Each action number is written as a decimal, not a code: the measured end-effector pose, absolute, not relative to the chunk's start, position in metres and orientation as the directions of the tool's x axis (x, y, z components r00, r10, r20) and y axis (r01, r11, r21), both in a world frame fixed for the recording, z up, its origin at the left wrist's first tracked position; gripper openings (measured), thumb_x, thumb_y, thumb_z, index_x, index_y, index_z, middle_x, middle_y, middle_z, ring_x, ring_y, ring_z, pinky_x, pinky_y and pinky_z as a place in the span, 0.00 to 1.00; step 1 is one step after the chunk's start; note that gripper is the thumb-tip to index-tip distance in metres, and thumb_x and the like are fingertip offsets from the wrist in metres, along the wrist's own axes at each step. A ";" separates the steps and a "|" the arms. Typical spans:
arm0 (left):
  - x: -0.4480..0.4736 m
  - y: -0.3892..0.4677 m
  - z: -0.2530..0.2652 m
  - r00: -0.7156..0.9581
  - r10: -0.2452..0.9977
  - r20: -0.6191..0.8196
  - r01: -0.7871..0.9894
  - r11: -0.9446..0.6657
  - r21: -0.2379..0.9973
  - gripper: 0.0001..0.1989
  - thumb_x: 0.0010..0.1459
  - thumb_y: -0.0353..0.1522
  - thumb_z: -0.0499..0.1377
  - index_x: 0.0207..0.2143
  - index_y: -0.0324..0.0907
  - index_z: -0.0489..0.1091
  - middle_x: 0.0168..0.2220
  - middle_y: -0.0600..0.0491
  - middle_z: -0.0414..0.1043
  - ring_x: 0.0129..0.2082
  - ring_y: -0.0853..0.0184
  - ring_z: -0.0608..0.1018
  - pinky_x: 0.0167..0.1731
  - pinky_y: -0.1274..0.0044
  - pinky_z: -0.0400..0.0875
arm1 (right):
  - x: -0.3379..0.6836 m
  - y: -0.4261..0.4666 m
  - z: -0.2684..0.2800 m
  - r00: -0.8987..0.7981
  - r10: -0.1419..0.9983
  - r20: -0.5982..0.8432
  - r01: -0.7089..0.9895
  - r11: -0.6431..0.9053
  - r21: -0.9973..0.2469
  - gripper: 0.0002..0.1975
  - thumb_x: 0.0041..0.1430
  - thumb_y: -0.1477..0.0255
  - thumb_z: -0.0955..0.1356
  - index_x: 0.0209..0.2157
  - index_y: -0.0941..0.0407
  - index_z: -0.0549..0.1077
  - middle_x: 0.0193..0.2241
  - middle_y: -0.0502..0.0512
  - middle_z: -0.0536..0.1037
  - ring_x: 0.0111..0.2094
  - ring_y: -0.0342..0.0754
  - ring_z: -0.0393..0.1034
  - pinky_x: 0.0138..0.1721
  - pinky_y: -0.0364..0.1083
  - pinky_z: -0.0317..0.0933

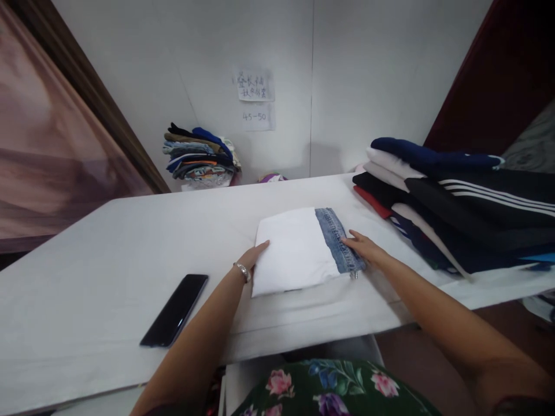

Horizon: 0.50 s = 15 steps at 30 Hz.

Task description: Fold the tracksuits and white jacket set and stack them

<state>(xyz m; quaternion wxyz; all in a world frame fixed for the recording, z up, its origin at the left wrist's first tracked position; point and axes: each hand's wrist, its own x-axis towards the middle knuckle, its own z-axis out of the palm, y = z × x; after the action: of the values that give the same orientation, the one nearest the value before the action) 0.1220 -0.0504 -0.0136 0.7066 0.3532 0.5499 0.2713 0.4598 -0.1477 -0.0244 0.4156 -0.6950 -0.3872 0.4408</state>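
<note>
A folded garment [288, 251], white with a blue denim band along its right side, lies flat in front of me. A small metal fitting hangs from the lower corner of the denim. My left hand [252, 258], with a silver bracelet at the wrist, grips the garment's left edge, thumb on top and the other fingers mostly hidden. On the opposite side, my right hand [364, 248] holds the denim edge with its thumb on the cloth and the index finger stretched beyond the edge. The garment's underside cannot be seen.
A black phone [176, 310] lies on the white-covered table [108, 277] beside my left forearm. To the right rises a tall pile of folded clothes [459, 208]. Another clothes stack [200, 155] stands behind the table, below handwritten paper signs [255, 98] on the wall.
</note>
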 end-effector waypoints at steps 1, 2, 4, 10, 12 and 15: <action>0.122 -0.051 -0.013 0.245 0.774 -0.583 -0.002 0.602 0.799 0.23 0.51 0.42 0.64 0.43 0.34 0.72 0.33 0.42 0.78 0.32 0.59 0.80 0.36 0.71 0.76 | 0.460 -0.144 -0.023 0.331 0.905 -0.268 0.282 -0.366 -0.887 0.47 0.52 0.55 0.70 0.65 0.62 0.49 0.55 0.66 0.68 0.50 0.55 0.69 0.51 0.49 0.62; 0.122 -0.051 -0.014 0.240 0.779 -0.579 -0.003 0.597 0.802 0.23 0.51 0.42 0.64 0.44 0.34 0.72 0.33 0.42 0.78 0.32 0.59 0.81 0.35 0.71 0.76 | 0.460 -0.141 -0.022 0.345 0.909 -0.234 0.398 -0.367 -0.840 0.45 0.52 0.54 0.69 0.64 0.62 0.53 0.53 0.66 0.69 0.50 0.56 0.69 0.51 0.50 0.62; 0.121 -0.050 -0.016 0.218 0.794 -0.567 0.005 0.580 0.815 0.23 0.51 0.41 0.64 0.45 0.34 0.71 0.33 0.42 0.78 0.32 0.59 0.81 0.34 0.71 0.77 | 0.459 -0.137 -0.023 0.349 0.922 -0.168 0.582 -0.353 -0.733 0.40 0.52 0.52 0.68 0.61 0.61 0.60 0.50 0.65 0.72 0.49 0.58 0.69 0.51 0.51 0.61; 0.121 -0.050 -0.021 0.218 0.814 -0.539 -0.027 0.557 0.830 0.24 0.50 0.41 0.65 0.45 0.34 0.71 0.34 0.42 0.78 0.31 0.58 0.81 0.33 0.71 0.77 | 0.457 -0.136 -0.025 0.341 0.926 -0.161 0.604 -0.347 -0.718 0.38 0.54 0.53 0.68 0.61 0.60 0.60 0.46 0.63 0.74 0.45 0.55 0.71 0.47 0.49 0.62; 0.122 -0.052 -0.019 0.214 0.813 -0.541 -0.036 0.560 0.828 0.24 0.49 0.42 0.65 0.45 0.34 0.71 0.33 0.42 0.78 0.31 0.58 0.81 0.33 0.71 0.77 | 0.457 -0.135 -0.022 0.335 0.921 -0.201 0.518 -0.358 -0.777 0.40 0.53 0.55 0.69 0.61 0.61 0.58 0.45 0.63 0.75 0.43 0.54 0.72 0.45 0.48 0.64; 0.122 -0.054 -0.016 0.213 0.815 -0.539 -0.042 0.559 0.828 0.24 0.49 0.41 0.66 0.44 0.34 0.71 0.33 0.42 0.78 0.31 0.59 0.81 0.32 0.71 0.77 | 0.455 -0.133 -0.015 0.317 0.913 -0.256 0.319 -0.357 -0.878 0.41 0.50 0.60 0.72 0.61 0.61 0.58 0.43 0.62 0.77 0.40 0.52 0.73 0.42 0.47 0.66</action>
<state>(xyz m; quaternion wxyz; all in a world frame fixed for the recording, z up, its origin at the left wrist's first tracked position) 0.1215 -0.0543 -0.0163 0.6938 0.3538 0.5460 0.3088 0.4554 -0.1330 -0.0149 0.3727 -0.7209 -0.4274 0.3984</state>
